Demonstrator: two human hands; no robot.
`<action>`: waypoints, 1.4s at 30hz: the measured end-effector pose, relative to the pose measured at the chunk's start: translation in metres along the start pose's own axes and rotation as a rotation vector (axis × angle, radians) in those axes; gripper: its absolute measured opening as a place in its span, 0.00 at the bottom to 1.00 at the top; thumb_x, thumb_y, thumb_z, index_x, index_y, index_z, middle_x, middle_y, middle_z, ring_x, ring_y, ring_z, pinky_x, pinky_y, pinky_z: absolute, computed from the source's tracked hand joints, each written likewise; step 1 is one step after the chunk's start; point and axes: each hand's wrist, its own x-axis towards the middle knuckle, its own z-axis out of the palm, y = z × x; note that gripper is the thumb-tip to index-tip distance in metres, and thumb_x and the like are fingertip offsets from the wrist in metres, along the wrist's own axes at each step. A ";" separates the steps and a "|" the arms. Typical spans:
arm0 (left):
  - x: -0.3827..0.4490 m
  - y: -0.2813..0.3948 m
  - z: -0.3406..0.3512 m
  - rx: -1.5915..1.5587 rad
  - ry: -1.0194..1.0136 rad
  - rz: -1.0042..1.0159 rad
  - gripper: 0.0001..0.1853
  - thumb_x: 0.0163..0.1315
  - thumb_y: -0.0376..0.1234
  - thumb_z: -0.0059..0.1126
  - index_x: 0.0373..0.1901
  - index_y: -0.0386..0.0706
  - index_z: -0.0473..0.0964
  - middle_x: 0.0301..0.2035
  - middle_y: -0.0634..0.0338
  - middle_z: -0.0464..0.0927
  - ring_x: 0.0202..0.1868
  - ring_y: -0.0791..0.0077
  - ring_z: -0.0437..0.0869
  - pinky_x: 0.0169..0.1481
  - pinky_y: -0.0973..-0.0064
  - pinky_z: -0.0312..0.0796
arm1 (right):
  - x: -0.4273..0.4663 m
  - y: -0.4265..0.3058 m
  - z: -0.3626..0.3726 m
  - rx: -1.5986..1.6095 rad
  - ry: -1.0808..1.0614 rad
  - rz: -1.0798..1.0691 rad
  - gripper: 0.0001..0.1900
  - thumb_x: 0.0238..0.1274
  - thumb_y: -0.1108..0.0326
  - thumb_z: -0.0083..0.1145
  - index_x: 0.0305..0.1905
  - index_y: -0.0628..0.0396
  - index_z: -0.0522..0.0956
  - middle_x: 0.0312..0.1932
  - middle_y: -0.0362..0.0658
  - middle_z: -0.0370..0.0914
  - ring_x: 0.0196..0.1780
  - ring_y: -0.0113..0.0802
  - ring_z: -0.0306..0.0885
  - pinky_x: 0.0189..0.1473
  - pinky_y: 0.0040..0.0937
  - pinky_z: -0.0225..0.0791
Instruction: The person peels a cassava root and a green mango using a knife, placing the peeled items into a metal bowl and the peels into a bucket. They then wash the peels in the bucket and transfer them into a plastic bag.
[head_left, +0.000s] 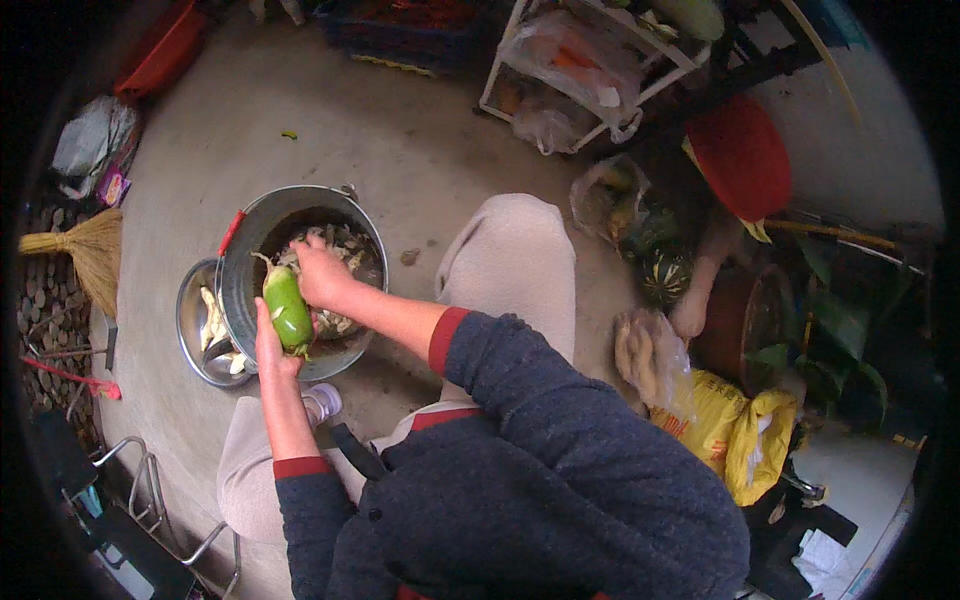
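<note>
My left hand is wrapped around a green radish, its thin root end pointing away from me. A pale scrap sticks to its skin. Close beside the root end is my right hand, fingers bent; whether they hold anything is hidden. Both hands are over a metal bucket with a red handle grip. Pale peelings and scraps lie inside it. Against the bucket's left side, partly covered by it, a stainless steel bowl holds pale pieces and a dark item I cannot make out.
A straw broom lies at the left, above a metal-framed chair. Right of my knee are a striped squash, bagged produce and a yellow sack. A white rack with plastic bags stands at the far side.
</note>
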 end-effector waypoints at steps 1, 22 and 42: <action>0.004 -0.005 0.002 0.006 0.026 0.024 0.34 0.64 0.63 0.41 0.53 0.42 0.72 0.42 0.52 0.79 0.40 0.59 0.83 0.40 0.62 0.78 | 0.009 0.014 0.016 0.235 -0.068 0.063 0.26 0.60 0.67 0.52 0.62 0.66 0.66 0.66 0.66 0.56 0.62 0.58 0.67 0.64 0.43 0.62; -0.006 -0.035 0.017 0.186 0.323 0.224 0.32 0.70 0.53 0.41 0.57 0.33 0.71 0.50 0.53 0.76 0.49 0.70 0.78 0.53 0.72 0.69 | -0.030 -0.010 0.049 0.247 0.113 0.248 0.26 0.63 0.57 0.47 0.63 0.58 0.65 0.56 0.60 0.69 0.58 0.59 0.70 0.57 0.49 0.65; -0.027 -0.021 0.030 -0.109 -0.388 0.023 0.38 0.66 0.63 0.33 0.54 0.38 0.70 0.39 0.49 0.80 0.34 0.62 0.84 0.38 0.67 0.80 | 0.027 0.010 -0.011 1.214 -0.395 0.323 0.22 0.73 0.50 0.40 0.39 0.60 0.74 0.38 0.52 0.80 0.42 0.42 0.80 0.47 0.39 0.75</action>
